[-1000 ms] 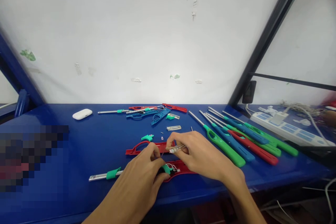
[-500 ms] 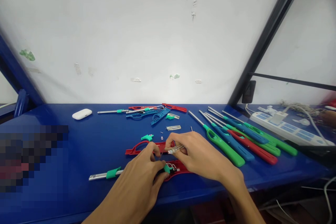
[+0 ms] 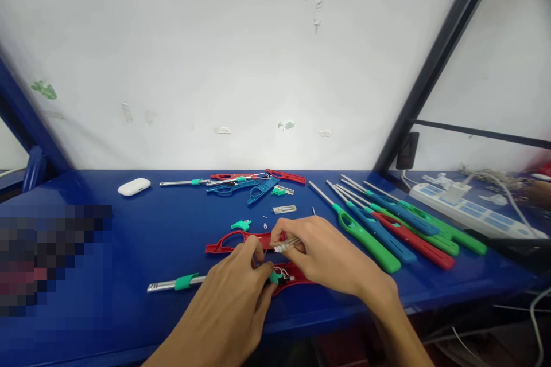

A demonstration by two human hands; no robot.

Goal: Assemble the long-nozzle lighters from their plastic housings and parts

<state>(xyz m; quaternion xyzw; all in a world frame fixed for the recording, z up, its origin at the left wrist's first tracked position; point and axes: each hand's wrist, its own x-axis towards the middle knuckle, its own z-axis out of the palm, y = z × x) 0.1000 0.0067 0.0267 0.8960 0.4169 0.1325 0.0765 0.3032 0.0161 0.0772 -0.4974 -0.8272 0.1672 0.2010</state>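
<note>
My right hand point(image 3: 316, 246) pinches a clear plastic fuel tank point(image 3: 286, 244) between thumb and fingers. My left hand point(image 3: 241, 281) is closed on an opened lighter, its thumb by the green trigger point(image 3: 275, 276). The lighter's red casing half point(image 3: 301, 275) lies under both hands, with white wires point(image 3: 282, 270) inside it. Its metal tube point(image 3: 163, 287) with a green collar sticks out to the left. Just behind the hands rests another red casing half point(image 3: 221, 248) with a trigger loop. What lies under my left fingers is partly hidden.
A loose green trigger point(image 3: 241, 225) and another clear tank point(image 3: 284, 210) lie behind the hands. Farther back are red and blue casing parts point(image 3: 262, 190). Several whole lighters point(image 3: 370, 241) lie at right, near a power strip point(image 3: 473, 209). A white case point(image 3: 134, 187) is at left.
My left hand has shifted slightly right, and the metal tube with it. My right hand keeps the clear fuel tank in nearly the same place.
</note>
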